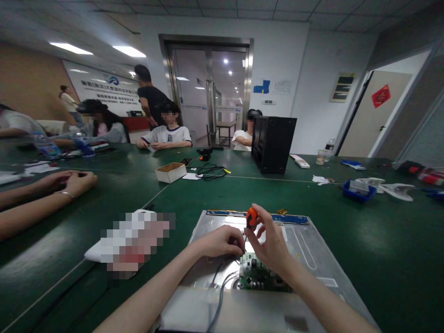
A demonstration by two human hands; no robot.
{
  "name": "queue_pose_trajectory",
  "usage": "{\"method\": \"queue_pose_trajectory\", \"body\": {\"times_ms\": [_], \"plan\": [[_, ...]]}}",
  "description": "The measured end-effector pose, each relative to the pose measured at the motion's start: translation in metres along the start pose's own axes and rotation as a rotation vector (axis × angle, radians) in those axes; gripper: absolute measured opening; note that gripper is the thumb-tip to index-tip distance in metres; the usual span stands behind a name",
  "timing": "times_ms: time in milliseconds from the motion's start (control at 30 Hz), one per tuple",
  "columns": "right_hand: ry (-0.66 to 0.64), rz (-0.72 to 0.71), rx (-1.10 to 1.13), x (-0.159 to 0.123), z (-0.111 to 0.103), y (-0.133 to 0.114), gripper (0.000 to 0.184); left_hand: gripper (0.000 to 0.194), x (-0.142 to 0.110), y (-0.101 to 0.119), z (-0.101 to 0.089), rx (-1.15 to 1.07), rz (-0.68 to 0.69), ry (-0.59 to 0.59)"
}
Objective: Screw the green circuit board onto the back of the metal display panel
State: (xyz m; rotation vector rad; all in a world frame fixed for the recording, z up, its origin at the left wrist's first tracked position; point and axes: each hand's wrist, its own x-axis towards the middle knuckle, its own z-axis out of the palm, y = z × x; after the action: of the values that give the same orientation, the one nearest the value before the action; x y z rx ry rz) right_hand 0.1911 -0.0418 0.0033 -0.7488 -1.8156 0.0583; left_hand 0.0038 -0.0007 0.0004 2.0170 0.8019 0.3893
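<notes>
My right hand [273, 243] grips a small screwdriver [251, 217] with an orange and black handle, held upright with its shaft pointing down. Its tip is near the upper edge of a green circuit board [255, 274]. My left hand [224, 241] is beside the shaft, its fingers curled and pinched together at the board's upper left corner; what they hold, if anything, is hidden. The board lies on a flat silver metal panel [305, 249], which looks like the back of a display. A grey cable [221, 296] runs from the board's left side toward the near edge.
Around the panel on the green table [374, 240] are a white box [171, 173], a black cable [211, 172], a black computer case [274, 144], a blue tray [359, 190] and a blurred-out object [135, 240]. Another person's hands [74, 182] rest at left; several people are beyond.
</notes>
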Motion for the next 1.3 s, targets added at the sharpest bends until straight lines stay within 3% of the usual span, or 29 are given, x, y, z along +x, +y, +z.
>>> {"method": "queue_pose_trajectory", "body": {"times_ms": [1300], "plan": [[-0.026,-0.010,0.003,0.0018,-0.0004,-0.0008,0.060,0.007,-0.0003,0.0018,0.0005,-0.013,-0.024,-0.011]]}}
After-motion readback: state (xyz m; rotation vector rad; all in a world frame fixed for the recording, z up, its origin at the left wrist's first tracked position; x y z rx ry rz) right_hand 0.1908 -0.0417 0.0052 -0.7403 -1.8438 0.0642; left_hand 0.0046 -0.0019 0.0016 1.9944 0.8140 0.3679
